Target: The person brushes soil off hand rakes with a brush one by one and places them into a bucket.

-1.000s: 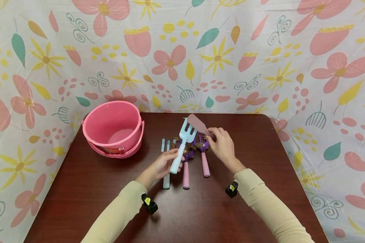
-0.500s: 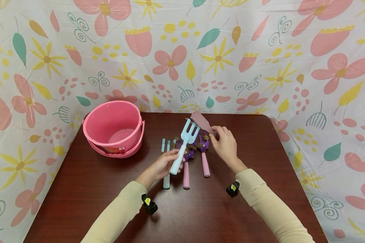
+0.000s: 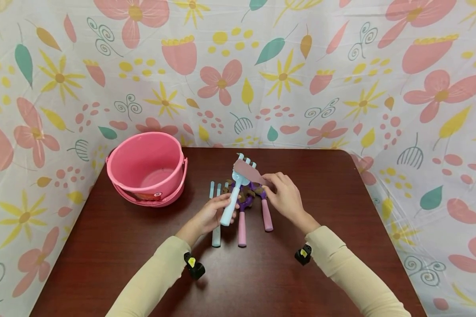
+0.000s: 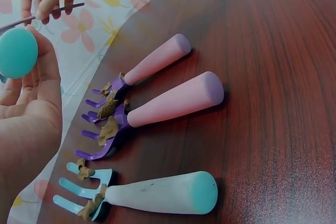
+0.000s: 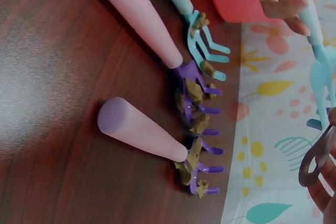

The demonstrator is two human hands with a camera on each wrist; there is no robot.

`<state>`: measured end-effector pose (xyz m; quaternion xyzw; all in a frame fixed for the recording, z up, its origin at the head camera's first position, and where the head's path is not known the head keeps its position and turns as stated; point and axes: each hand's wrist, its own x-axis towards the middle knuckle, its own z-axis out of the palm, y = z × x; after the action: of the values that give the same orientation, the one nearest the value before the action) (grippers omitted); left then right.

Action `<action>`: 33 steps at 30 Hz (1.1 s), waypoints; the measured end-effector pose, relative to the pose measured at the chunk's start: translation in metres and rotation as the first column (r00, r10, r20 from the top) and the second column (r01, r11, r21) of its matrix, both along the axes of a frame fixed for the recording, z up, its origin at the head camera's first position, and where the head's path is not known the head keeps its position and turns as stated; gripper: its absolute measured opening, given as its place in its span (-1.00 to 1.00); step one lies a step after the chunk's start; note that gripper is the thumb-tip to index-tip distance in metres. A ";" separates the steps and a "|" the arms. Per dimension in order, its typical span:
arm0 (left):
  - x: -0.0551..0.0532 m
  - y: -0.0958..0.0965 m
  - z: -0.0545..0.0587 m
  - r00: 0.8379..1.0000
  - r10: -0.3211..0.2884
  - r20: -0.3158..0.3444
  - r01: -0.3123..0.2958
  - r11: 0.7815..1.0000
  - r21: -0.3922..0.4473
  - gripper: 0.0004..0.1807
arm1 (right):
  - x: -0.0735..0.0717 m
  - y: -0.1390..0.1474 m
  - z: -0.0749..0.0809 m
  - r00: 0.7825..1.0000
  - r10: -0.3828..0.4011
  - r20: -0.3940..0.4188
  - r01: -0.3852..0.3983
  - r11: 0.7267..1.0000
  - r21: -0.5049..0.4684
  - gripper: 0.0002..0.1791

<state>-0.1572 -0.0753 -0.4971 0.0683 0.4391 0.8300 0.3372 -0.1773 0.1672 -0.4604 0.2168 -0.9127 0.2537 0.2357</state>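
In the head view, my left hand (image 3: 211, 216) grips a light blue hand fork (image 3: 231, 206) by its handle, tines pointing away and up. My right hand (image 3: 286, 196) pinches a flat mauve spatula (image 3: 249, 171), whose blade lies across the fork's head and hides part of the tines. A hole in the spatula's handle end shows in the right wrist view. Below my hands lie two purple forks with pink handles (image 4: 176, 100) and a light blue fork with a pale handle (image 4: 157, 192). Brown clay-like clumps (image 5: 193, 92) stick to the heads of these three.
A pink bucket (image 3: 176, 182) stands at the back left of the dark wooden table (image 3: 254, 281), its handle hanging down in front. Behind the table hangs a flower-patterned cloth (image 3: 222, 114). Black wrist cameras (image 3: 194, 266) sit on both cuffs.
The spatula went slightly up and right at first, then came down and left across the fork's head. My right hand moved left with it. My left hand keeps its grip, almost still.
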 end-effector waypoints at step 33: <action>0.008 -0.002 0.002 0.999 -0.046 0.011 0.046 0.999 -0.009 -0.68 | -0.009 0.003 -0.010 1.000 0.004 -0.023 -0.005 1.000 -0.025 -0.69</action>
<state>-0.1496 -0.0775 -0.4947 0.0723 0.4395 0.8203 0.3588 -0.1868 0.1706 -0.4709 0.2187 -0.9061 0.2632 0.2486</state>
